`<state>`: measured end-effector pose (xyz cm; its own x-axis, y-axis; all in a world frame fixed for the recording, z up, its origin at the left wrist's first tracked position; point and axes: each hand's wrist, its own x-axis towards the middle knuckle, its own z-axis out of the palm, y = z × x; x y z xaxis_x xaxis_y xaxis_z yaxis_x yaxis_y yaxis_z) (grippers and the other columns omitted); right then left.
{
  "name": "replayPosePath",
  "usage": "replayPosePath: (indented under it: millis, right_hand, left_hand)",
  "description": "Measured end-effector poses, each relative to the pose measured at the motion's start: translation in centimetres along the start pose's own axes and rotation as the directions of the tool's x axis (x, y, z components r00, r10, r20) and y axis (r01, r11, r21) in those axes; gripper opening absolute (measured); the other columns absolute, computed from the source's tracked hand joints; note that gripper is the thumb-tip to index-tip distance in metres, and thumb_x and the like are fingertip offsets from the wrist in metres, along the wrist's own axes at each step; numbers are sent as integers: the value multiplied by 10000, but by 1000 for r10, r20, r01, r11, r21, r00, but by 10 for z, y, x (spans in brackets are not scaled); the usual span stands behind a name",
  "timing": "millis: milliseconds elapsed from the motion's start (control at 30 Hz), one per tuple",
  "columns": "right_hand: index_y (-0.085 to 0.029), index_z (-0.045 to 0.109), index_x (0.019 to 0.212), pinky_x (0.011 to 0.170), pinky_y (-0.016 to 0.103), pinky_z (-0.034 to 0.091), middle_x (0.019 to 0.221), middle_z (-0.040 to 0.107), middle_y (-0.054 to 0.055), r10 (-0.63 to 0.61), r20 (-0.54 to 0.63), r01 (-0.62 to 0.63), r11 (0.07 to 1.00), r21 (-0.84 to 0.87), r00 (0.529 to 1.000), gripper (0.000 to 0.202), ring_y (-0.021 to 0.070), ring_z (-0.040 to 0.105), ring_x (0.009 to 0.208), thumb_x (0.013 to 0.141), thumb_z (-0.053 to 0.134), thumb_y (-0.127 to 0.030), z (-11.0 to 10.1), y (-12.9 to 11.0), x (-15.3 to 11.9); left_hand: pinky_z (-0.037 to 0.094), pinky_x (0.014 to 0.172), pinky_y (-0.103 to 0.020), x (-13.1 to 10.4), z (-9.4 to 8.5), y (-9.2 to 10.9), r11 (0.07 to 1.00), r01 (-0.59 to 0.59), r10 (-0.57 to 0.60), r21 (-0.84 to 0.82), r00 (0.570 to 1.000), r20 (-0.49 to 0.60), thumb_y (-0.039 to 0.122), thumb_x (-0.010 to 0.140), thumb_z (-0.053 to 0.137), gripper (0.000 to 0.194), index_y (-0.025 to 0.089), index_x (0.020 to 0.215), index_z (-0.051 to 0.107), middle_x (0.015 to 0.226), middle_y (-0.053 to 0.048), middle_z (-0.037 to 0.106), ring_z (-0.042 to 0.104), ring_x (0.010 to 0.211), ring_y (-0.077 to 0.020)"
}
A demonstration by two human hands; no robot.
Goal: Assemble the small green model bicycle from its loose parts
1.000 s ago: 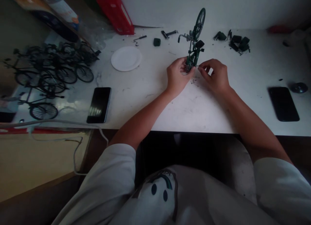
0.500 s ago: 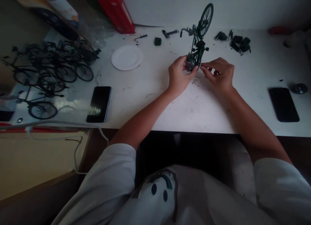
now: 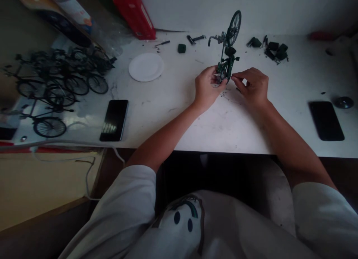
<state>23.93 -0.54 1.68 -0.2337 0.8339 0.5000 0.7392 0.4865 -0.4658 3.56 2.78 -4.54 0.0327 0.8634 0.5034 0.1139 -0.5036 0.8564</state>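
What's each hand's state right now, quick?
Left hand: closed, holding the model bicycle by its lower end.
Right hand: pinched closed beside it; anything gripped is too small to tell.

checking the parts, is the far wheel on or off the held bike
On, it seems: the wheel meets the bike beside the handlebar.

White plate [image 3: 146,67], one: is lying flat on the white table [image 3: 232,130]. Smartphones, two: the left smartphone [image 3: 114,120] is reflecting pale bars (screen uppermost); the right smartphone [image 3: 326,121] is resting near a dark rounded object [image 3: 344,101]. Red box [image 3: 132,15], one: is occupying the rear. Labelled bottle [image 3: 73,10]: is showing left of it, blurred. Pale cable [image 3: 61,141]: is trailing along the front left edge.
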Motion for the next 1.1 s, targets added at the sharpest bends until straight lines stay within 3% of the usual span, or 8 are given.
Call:
replayPosePath:
  millis: [433, 667, 900, 1000, 1100]
  right_hand:
    - [-357, 879, 1147, 1070, 618, 603, 1113, 857, 127, -6, 58, 7, 1000, -19, 998, 623, 382, 773, 1060, 1107, 480, -833, -4, 2, 0]
    - [-341, 878, 1171, 1048, 609, 608, 1088, 844, 141, -20, 36, 21, 1000, -9, 999, 557, 383, 775, 1058, 1118, 538, -780, -3, 5, -1]
    - [-308, 882, 1079, 940, 556, 652, 955, 838, 129, -127, -92, 130, 991, 23, 988, 599, 355, 796, 943, 1096, 571, -820, 6, 13, -1]
    - [-281, 890, 1043, 862, 525, 660, 901, 840, 123, -197, -171, 207, 977, 42, 965, 604, 331, 805, 876, 1107, 586, -799, 8, 12, 0]
    - [-299, 892, 1058, 869, 534, 667, 932, 859, 114, -179, -158, 180, 984, -7, 971, 631, 330, 803, 872, 1095, 562, -836, 8, 10, 0]
  left_hand:
    - [716, 750, -302, 7, 0, -5, 998, 34, -32, -49, 999, 43, 409, 921, 929, 362, 260, 1203, 757, 1113, -55, 848, 836, 862, -190]
    - [737, 809, -342, 9, 0, -9, 985, 88, -74, -145, 992, 99, 422, 926, 926, 411, 248, 1250, 743, 1153, -67, 847, 852, 927, -213]
    - [727, 885, -369, 7, 0, -6, 976, 128, -107, -177, 987, 122, 439, 913, 933, 480, 201, 1281, 735, 1186, -92, 830, 853, 998, -240]
    - [711, 866, -330, 6, 1, -2, 969, 160, -146, -191, 986, 85, 403, 874, 979, 493, 210, 1259, 739, 1167, -82, 826, 838, 961, -212]
    - [695, 884, -312, 5, 5, 0, 967, 163, -162, -195, 987, 20, 398, 882, 989, 483, 221, 1256, 740, 1140, -65, 812, 823, 947, -184]
